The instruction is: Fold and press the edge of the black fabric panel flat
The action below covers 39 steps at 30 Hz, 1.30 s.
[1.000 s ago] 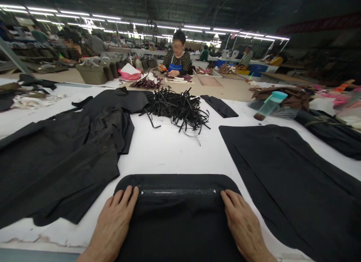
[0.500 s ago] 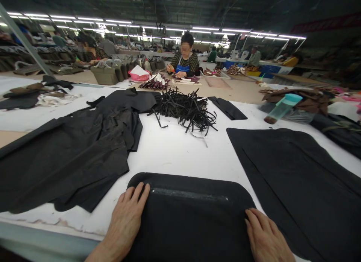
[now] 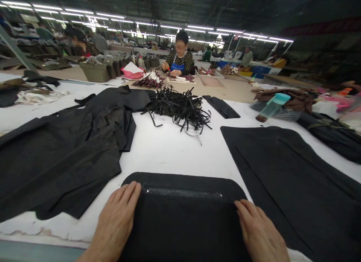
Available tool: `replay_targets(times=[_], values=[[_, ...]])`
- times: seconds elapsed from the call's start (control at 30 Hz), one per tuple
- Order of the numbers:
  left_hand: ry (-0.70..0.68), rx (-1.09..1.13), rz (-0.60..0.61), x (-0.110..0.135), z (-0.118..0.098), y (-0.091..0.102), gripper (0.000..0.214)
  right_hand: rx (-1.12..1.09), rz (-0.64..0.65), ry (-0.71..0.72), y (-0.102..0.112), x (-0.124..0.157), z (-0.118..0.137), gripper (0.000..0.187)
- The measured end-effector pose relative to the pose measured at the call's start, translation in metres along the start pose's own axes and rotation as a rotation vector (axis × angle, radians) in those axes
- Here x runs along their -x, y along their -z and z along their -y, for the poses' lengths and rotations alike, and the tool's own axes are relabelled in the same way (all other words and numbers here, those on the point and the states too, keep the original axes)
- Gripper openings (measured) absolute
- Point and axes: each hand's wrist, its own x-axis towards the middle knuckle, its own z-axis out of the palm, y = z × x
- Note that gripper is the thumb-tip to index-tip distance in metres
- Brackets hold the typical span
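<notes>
Fingers of our left hand (image 3: 117, 213) lie close together over the left edge of the black sheet (image 3: 183, 232), while those of our right hand (image 3: 261, 228) bunch at its right edge; with the thumbs hidden, we cannot tell whether either hand pinches it from below. Our sheet rests on the white table cover (image 3: 175, 153) straight in front of us, between the rumpled black pile (image 3: 64, 153) and the wide black piece (image 3: 287, 175).

A second ago our right fingertips sat close to the end of the shiny band (image 3: 183, 194); now they are farther out, by the sheet's side. Ripples that showed beneath the band have smoothed away, and its bright glare has dulled to a streaky smear.

We see a dark, smooth sheet with rounded far corners and a small white triangle (image 3: 147, 191) at the band's left end. Beyond it curl thin, ribbon-like strips (image 3: 177, 107) in a tangled heap. Our left-hand pile is all folds and uneven edges, whereas the wide piece lies fairly flat, marked by a long crease.
</notes>
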Motion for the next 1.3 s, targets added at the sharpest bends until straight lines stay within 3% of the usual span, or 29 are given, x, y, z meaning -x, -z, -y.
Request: replay_targets(times=[0.17,0.3,0.47,0.6,0.77,0.9,1.0,1.17,1.3], values=[[-0.311,0.280,0.062,-0.025,-0.067,0.005,0.049,-0.249,0.015,0.253,0.008,-0.034,0.063,0.044],[-0.333,0.258,0.084,-0.026,-0.081,-0.008,0.046,-0.269,0.095,0.254,-0.002,-0.045,0.088,0.046],[-0.238,0.344,-0.010,-0.014,-0.075,-0.014,0.044,-0.275,0.250,0.212,0.007,-0.055,0.082,0.025],[-0.188,0.406,-0.090,-0.012,-0.085,-0.020,0.038,-0.231,0.288,0.180,0.018,-0.083,0.079,0.020],[-0.379,0.542,0.127,-0.020,-0.090,-0.024,0.042,-0.290,0.338,0.120,0.010,-0.116,0.071,0.027],[-0.385,0.538,0.189,-0.021,-0.089,-0.026,0.045,-0.349,0.401,0.132,0.003,-0.125,0.064,0.016],[-0.372,0.500,0.149,-0.016,-0.091,-0.032,0.044,-0.363,0.392,0.154,0.009,-0.128,0.060,0.018],[-0.357,0.481,0.061,-0.011,-0.095,-0.040,0.042,-0.389,0.127,0.121,0.031,-0.133,0.060,0.012],[-0.283,0.598,-0.043,-0.026,-0.094,-0.021,0.036,-0.381,0.196,0.144,0.047,-0.131,0.060,0.015]])
